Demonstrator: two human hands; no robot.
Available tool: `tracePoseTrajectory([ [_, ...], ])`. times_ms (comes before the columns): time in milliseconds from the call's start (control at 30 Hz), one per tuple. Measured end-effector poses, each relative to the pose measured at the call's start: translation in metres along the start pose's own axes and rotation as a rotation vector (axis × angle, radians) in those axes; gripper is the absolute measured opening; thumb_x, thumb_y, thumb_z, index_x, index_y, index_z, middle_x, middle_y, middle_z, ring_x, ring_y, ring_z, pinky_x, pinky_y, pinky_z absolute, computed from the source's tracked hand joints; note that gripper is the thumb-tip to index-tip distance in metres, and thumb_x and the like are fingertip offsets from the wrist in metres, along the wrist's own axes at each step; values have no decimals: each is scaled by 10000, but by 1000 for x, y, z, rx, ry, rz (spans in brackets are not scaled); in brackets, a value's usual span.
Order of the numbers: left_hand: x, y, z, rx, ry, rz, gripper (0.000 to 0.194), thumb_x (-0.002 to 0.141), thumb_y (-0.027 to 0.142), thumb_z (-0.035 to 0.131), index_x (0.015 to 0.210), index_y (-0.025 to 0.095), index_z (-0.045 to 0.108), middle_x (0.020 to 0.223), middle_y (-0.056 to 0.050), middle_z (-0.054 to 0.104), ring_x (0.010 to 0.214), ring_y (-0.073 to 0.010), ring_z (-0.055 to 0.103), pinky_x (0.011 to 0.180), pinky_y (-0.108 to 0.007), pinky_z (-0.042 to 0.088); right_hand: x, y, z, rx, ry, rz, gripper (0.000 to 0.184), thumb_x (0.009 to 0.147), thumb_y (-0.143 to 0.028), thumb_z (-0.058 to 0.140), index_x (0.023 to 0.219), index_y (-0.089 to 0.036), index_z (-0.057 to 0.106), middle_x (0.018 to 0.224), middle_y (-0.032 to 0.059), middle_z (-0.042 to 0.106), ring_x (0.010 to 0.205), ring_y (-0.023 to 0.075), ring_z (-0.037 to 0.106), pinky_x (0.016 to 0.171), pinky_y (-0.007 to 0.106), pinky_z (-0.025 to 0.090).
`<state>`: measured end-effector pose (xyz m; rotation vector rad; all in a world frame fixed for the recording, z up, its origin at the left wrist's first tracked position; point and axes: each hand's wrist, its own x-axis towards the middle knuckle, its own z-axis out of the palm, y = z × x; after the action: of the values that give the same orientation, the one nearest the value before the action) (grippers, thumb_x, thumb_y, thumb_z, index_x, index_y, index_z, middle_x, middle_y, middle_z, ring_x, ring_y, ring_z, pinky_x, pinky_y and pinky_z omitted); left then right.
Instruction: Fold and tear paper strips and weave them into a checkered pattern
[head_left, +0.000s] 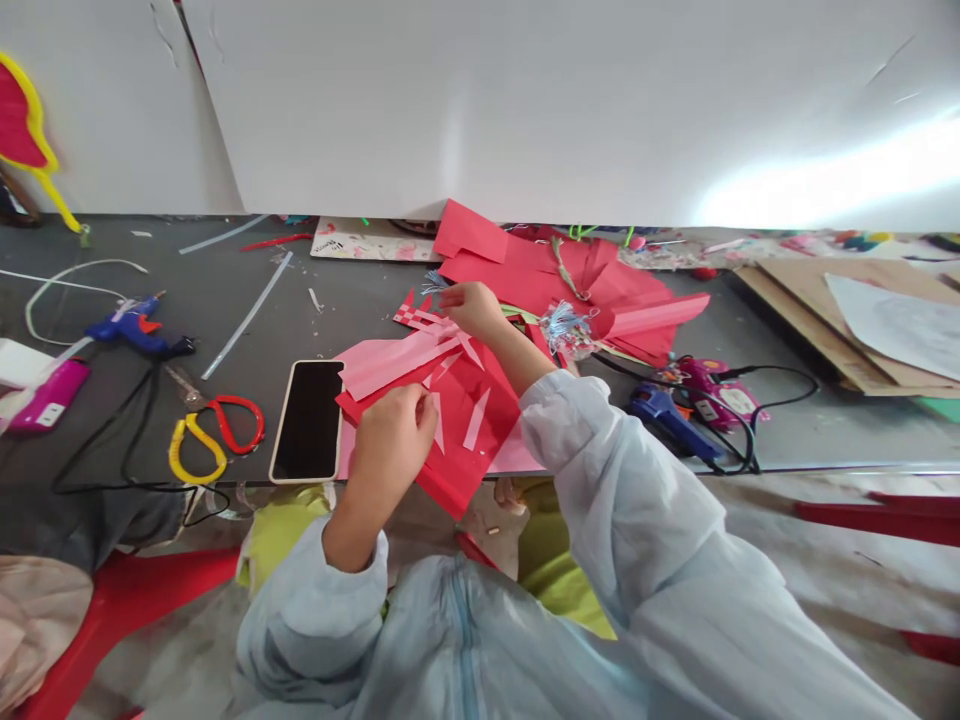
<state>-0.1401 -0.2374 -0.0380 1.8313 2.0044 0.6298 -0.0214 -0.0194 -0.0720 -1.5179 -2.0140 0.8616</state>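
Left hand (396,432) curled, closer in, right hand (472,308) stretched farther forward, pointing left

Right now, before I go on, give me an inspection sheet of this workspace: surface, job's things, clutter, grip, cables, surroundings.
Surface: dark grey table, with pale strips lying at left.
Job's things: red paper at the front edge, pink paper partly over it, short pink strips on top; checked paper beside the right hand.
Clutter: phone and scissors left of the papers; left glue gun; right glue gun; cardboard at right.
Grip: left hand curled over the papers, right hand farther back; cannot tell whether either pinches anything.
Cables: black cable by the left glue gun; another loops near the right glue gun.
Surroundings: white panel behind; red stool lower left.
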Motion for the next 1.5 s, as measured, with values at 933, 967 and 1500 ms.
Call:
tracePoseTrajectory([
  [933, -8, -8, 8, 198, 116, -86, 168, 889, 322, 604, 751, 227, 600, 798, -58, 751, 802, -254, 715, 658, -326, 415, -145, -3, -83, -456, -179, -52, 263, 963, -300, 536, 971, -164, 761, 948, 87, 792, 837, 231, 688, 683, 320, 384],
  [967, -8, -8, 10, 205, 126, -86, 169, 894, 326, 601, 758, 227, 595, 805, -59, 748, 800, -252, 712, 658, -325, 418, -146, 0, -83, -450, -180, -50, 268, 967, -302, 529, 978, -164, 759, 954, 86, 794, 835, 231, 691, 688, 322, 389],
  [1500, 8, -9, 41, 259, 179, 103, 107, 913, 238, 576, 960, 179, 652, 996, -100, 742, 978, -278, 689, 882, -385, 530, -149, 23, -55, -473, -198, -140, 462, 807, -354, 798, 1190, -123, 687, 1182, 138, 703, 1101, 308, 655, 835, 363, 469],
])
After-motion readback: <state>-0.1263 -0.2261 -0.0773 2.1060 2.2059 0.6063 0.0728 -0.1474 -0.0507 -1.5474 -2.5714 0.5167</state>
